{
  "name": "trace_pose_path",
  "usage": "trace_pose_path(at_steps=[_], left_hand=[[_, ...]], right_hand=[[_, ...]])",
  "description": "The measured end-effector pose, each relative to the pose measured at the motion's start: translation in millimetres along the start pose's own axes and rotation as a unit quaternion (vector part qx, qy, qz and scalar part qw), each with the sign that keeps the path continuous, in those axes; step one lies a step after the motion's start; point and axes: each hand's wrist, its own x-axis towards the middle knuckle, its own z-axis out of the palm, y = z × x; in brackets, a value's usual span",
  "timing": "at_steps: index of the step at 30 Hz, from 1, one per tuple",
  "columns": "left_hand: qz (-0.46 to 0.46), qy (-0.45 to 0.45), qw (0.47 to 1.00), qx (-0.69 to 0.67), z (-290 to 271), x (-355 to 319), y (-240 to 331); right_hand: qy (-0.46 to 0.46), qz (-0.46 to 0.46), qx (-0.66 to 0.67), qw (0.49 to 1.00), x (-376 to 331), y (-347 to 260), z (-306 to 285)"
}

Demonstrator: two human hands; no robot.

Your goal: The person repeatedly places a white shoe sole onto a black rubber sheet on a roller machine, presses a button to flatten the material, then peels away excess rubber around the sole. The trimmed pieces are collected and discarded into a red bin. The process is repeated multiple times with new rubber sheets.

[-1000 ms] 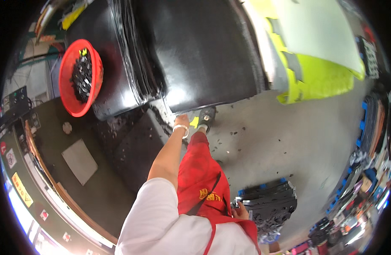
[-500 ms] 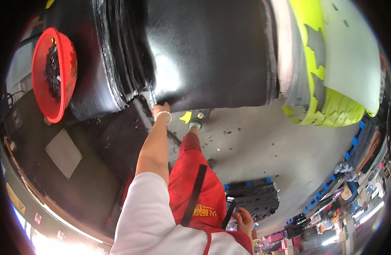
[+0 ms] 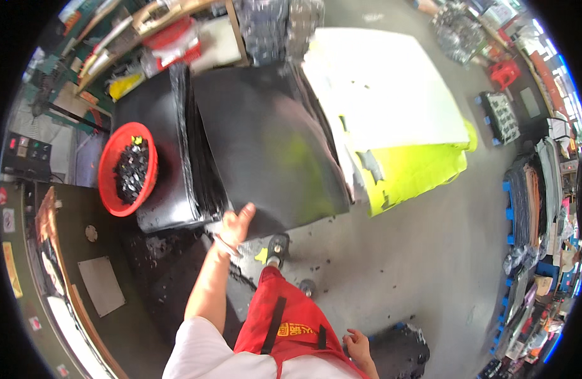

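Note:
My left hand (image 3: 238, 224), with a pale bangle at the wrist, is at the near left corner of a large black sheet (image 3: 266, 145). The thumb lies over the sheet and the other fingers are partly hidden at its edge, closed on the corner. This sheet tops the middle stack. Left of it is another stack of black sheets (image 3: 145, 101), bearing a red basin (image 3: 151, 155) full of black scraps and a few yellow ones. My right hand (image 3: 357, 346) hangs by my side, holding nothing, its fingers loosely apart.
On the right, white sheets (image 3: 386, 82) overlie bright yellow cut-out sheets (image 3: 424, 177). Dark scraps litter the grey floor (image 3: 392, 252) by my feet. A dark pile (image 3: 398, 350) sits behind my right hand. A green cabinet (image 3: 139, 297) stands left; pallets of stacked sheets (image 3: 525, 202) line the right.
My view has swung, showing more beyond the stacks. My left hand stays near the same sheet corner, its thumb now raised into sight. My right hand remains by my side.

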Motion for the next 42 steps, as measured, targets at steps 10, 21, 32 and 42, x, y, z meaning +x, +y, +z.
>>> trace_pose_path(at_steps=[10,21,32,42], left_hand=[[0.389,-0.001,0.857,-0.338,18.3,-323.5,122.6],[0.445,0.238,0.789,-0.351,-88.0,-490.6,84.5],[0.538,0.731,0.314,-0.278,-328.6,-640.1,-47.1],[-0.495,0.605,0.607,0.142,-415.2,-740.1,-330.0]], right_hand=[[-0.019,-0.219,0.326,0.919,39.3,-35.1,-21.4],[-0.109,-0.157,0.238,0.952,73.2,-31.0,11.8],[-0.403,-0.522,-0.065,0.749,-85.7,-294.4,371.8],[-0.357,-0.559,-0.161,0.730,-351.0,-304.1,666.6]])
